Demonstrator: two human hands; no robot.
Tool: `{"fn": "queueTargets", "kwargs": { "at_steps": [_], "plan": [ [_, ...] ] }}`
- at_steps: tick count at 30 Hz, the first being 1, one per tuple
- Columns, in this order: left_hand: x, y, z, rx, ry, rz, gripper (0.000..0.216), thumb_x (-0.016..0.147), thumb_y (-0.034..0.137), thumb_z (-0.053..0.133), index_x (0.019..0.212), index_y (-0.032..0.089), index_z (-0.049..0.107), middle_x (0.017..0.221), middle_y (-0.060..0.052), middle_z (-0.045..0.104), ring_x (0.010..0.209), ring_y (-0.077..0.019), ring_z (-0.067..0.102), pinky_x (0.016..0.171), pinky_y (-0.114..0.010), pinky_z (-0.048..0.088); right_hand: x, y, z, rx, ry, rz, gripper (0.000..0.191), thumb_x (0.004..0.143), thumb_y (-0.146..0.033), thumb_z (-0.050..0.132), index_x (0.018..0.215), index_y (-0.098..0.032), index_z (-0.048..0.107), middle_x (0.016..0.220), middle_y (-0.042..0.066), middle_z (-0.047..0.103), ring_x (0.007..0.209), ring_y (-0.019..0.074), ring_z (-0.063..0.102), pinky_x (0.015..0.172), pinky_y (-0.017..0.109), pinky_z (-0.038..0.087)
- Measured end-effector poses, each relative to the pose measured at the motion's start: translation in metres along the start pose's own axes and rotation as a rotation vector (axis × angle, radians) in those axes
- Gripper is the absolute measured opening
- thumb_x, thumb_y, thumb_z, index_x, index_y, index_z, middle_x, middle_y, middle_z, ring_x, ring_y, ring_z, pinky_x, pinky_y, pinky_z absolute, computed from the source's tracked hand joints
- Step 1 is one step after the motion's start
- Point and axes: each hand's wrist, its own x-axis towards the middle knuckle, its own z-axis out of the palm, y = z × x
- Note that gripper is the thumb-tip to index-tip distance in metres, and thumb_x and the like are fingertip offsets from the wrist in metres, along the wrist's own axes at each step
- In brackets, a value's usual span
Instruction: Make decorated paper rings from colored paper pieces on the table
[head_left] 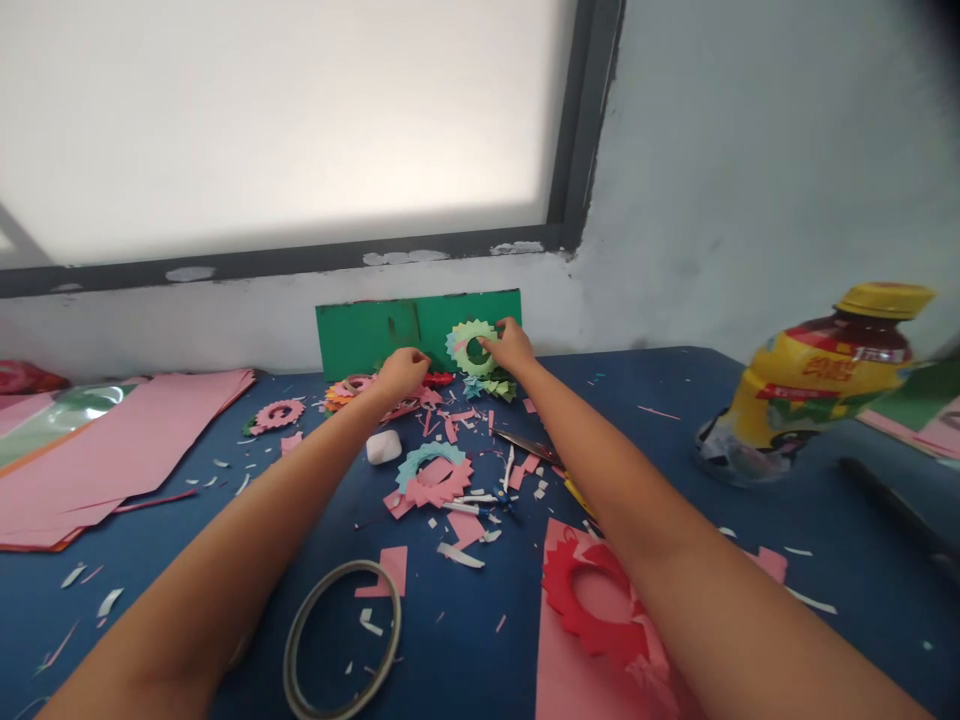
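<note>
My right hand (513, 346) pinches the right edge of a pale green paper ring with a zigzag rim (463, 352), held upright before a green board (360, 338) against the wall. Left of it, my left hand (405, 371) is closed with curled fingers over a heap of coloured paper rings (352, 388); whatever it grips is hidden. Just below the right hand lie folded blue and green paper pieces (491, 388). Nearer to me rests a blue-and-pink paper ring (435, 474). Scissors (529, 446) lie partly behind my right forearm.
Pink paper sheets (150, 440) are stacked at left. A yellow-labelled bottle (817, 380) leans at right near a black object (896, 515). In front are a metal hoop (292, 640) and a red paper ring (562, 590). A white lump (383, 447) and paper scraps dot the blue table.
</note>
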Motion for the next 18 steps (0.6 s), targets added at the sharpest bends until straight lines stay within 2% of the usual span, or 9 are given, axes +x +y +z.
{"fn": "queueTargets", "kwargs": {
  "at_steps": [3,5,9,13,18],
  "plan": [
    [0.005,-0.005,0.004,0.151,-0.045,0.049,0.025,0.087,0.030,0.050,0.108,0.017,0.055,0.113,-0.008,0.055,0.097,-0.0194,0.056,0.082,-0.039,0.048,0.001,-0.005,-0.011,-0.084,0.017,-0.006,0.053,0.079,-0.038,0.058,0.121,-0.008,0.045,0.121,0.018,0.049,0.113,0.0270,0.046,0.093,0.039,0.038],
    [0.011,-0.006,0.007,0.237,-0.086,0.072,0.026,0.087,0.030,0.050,0.109,0.017,0.054,0.114,-0.008,0.054,0.097,-0.0196,0.055,0.082,-0.039,0.048,0.003,-0.006,-0.025,-0.144,0.004,-0.014,0.051,0.081,-0.041,0.055,0.117,-0.006,0.047,0.120,0.021,0.050,0.116,0.0290,0.043,0.094,0.040,0.035],
    [0.025,-0.003,0.011,0.398,-0.179,0.082,0.028,0.086,0.030,0.052,0.110,0.016,0.053,0.112,-0.007,0.055,0.096,-0.0203,0.056,0.080,-0.039,0.048,-0.003,-0.002,-0.061,-0.269,-0.078,-0.045,0.038,0.086,-0.039,0.049,0.113,-0.012,0.052,0.118,0.013,0.052,0.110,0.0242,0.048,0.092,0.044,0.038],
    [0.029,0.004,0.006,0.528,-0.211,0.099,0.028,0.086,0.031,0.051,0.109,0.015,0.054,0.111,-0.007,0.056,0.095,-0.0202,0.056,0.080,-0.039,0.049,-0.020,0.004,-0.088,-0.374,-0.262,-0.064,0.028,0.088,-0.034,0.048,0.110,-0.017,0.054,0.113,0.007,0.055,0.097,0.0185,0.055,0.083,0.040,0.046],
    [0.017,0.021,-0.017,0.565,-0.117,0.151,0.026,0.083,0.033,0.055,0.101,0.015,0.058,0.104,-0.007,0.060,0.094,-0.0215,0.057,0.079,-0.036,0.047,-0.041,0.009,-0.100,-0.477,-0.562,-0.041,0.027,0.088,-0.032,0.049,0.110,-0.017,0.054,0.112,0.007,0.055,0.095,0.0184,0.056,0.080,0.038,0.048]
  ]
}}
